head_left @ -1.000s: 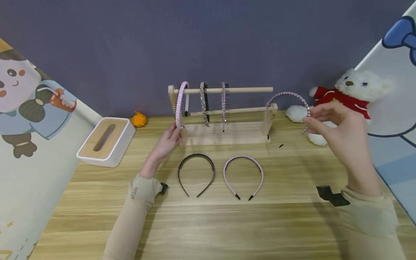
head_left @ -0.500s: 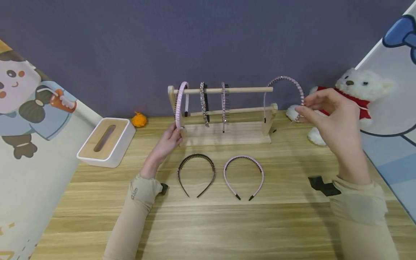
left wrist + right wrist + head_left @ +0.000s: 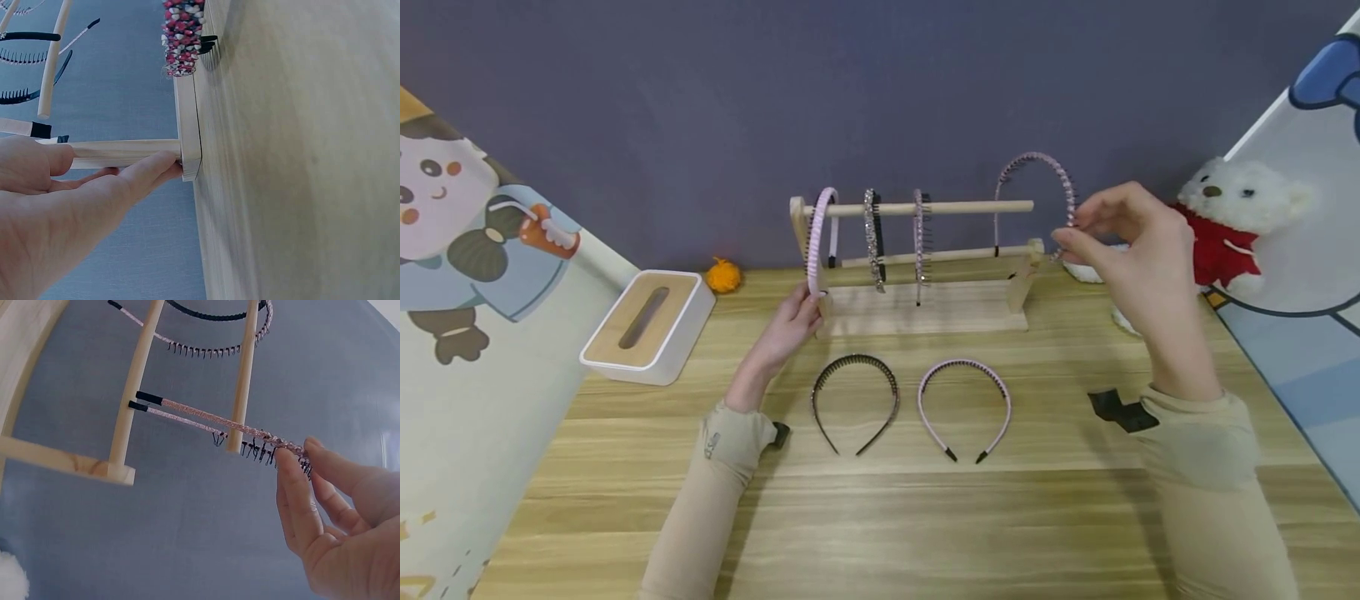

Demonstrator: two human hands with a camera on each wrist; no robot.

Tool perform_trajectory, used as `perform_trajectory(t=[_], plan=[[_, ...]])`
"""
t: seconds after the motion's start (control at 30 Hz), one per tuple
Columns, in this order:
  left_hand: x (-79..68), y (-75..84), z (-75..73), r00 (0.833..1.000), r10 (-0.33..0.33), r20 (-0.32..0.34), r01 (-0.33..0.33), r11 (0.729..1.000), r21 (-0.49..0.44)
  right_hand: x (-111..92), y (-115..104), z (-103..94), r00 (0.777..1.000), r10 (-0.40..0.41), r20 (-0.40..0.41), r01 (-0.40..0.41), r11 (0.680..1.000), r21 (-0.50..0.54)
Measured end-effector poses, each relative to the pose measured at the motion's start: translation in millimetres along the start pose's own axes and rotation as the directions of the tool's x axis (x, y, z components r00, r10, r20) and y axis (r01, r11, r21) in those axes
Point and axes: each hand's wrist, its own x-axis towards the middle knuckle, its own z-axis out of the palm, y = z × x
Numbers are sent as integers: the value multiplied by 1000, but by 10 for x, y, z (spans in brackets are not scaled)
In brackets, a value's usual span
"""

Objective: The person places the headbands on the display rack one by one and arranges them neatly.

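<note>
In the head view, my left hand [image 3: 784, 329] holds the left upright of a wooden headband rack [image 3: 943, 312], the fingers reaching down to its base in the left wrist view. My right hand [image 3: 1142, 250] pinches one side of a pink toothed headband [image 3: 1034, 156] between thumb and fingertips. That headband is raised at the free right end of the rack's upper bar [image 3: 977, 207], its black-tipped ends pointing at the lower bar in the right wrist view. On the upper bar hang a pink wrapped headband [image 3: 814, 250], a silver glitter headband [image 3: 872, 242] and a slim pink toothed headband [image 3: 918, 237].
In front of the rack lie a dark toothed headband [image 3: 853, 357] and a lilac headband [image 3: 964, 362]. A tissue box [image 3: 681, 342] and an orange ball-like item [image 3: 724, 276] stand left. A white teddy bear [image 3: 1247, 200] in red sits right. Behind everything rises a dark wall [image 3: 880, 92].
My right hand has brought the pink toothed headband left and up, from beside the rack's right end to the upper bar's tip. My left hand stays on the upright.
</note>
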Motion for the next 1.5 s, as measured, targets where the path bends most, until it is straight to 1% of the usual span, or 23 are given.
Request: perform_trajectory(t=[0.1, 0.33, 0.73, 1.0, 1.13, 1.33, 1.5], plan=[[2, 1, 3, 1000, 2, -2, -2, 1000, 3, 21, -41, 48, 1000, -16, 4, 16, 1000, 16], [4, -10, 1, 1000, 15, -7, -14, 1000, 3, 74, -105, 167, 1000, -15, 18, 15, 1000, 13], [7, -6, 13, 1000, 13, -7, -14, 1000, -14, 91, -84, 502, 996, -68, 56, 67, 998, 10], [6, -8, 10, 1000, 13, -8, -14, 1000, -19, 75, -57, 675, 993, -90, 77, 90, 996, 5], [5, -5, 10, 1000, 11, -9, -11, 1000, -8, 72, -51, 730, 992, -95, 81, 97, 995, -22], [4, 4, 10, 1000, -7, -13, 6, 1000, -7, 61, -40, 783, 991, -98, 92, 101, 994, -32], [5, -1, 13, 1000, 6, -8, -6, 1000, -14, 45, -20, 817, 988, -118, 97, 121, 992, -22]])
